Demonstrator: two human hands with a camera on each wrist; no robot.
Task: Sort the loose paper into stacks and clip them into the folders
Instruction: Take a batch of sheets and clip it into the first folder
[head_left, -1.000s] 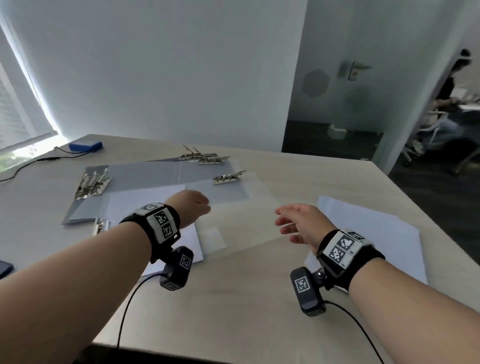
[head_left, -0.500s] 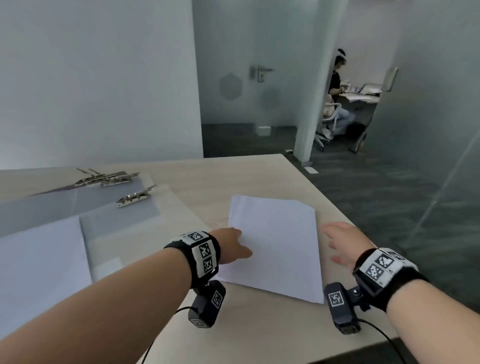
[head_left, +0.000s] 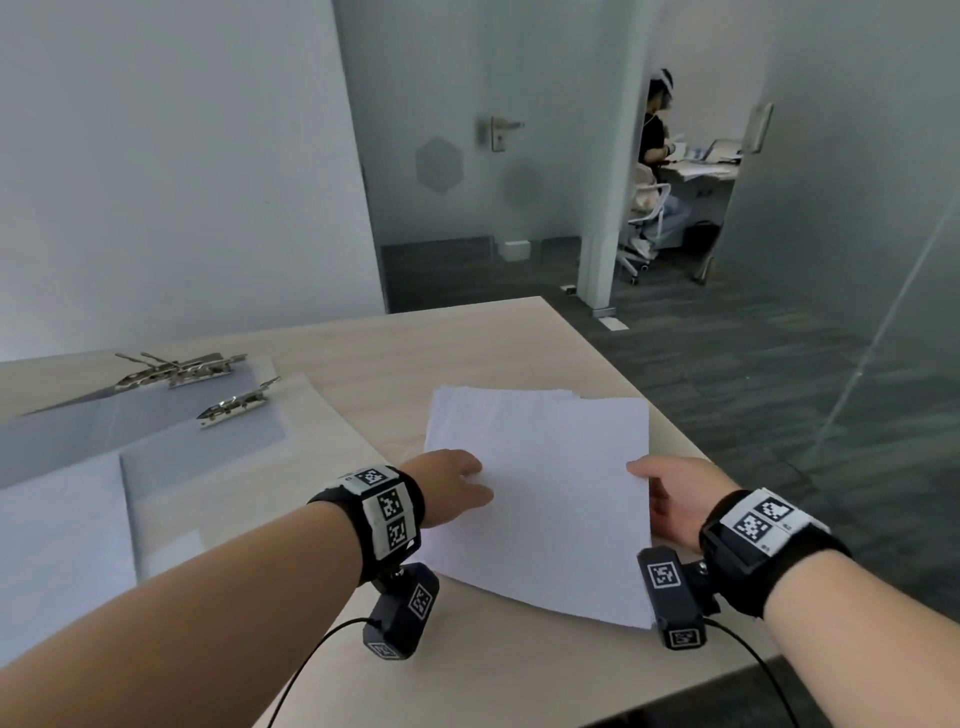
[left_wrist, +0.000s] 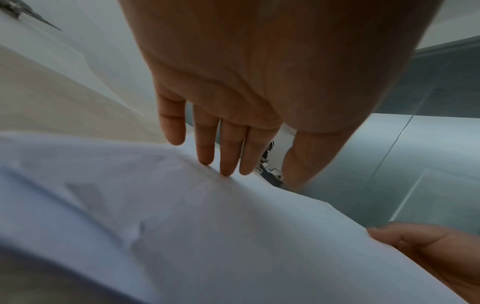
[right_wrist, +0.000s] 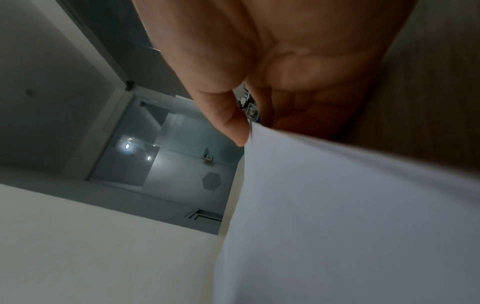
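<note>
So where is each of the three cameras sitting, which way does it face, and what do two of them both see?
Head: worn on the head, looks forward and down at the table; shows both forearms, left hand, right hand.
Left wrist: under the left wrist, along straight fingers touching the paper.
Right wrist: under the right wrist, at the thumb pinching the paper's edge.
Shared: all three see the paper; head and left wrist see the right hand.

We are logging a plain white paper stack (head_left: 540, 499) lying on a pale beige wood-grain tabletop (head_left: 467, 353). We are noting translucent grey plastic folders (head_left: 156, 415) bearing shiny silver metal clips (head_left: 236, 404), and black wristbands (head_left: 379, 512) showing black-and-white square-patterned tags.
</note>
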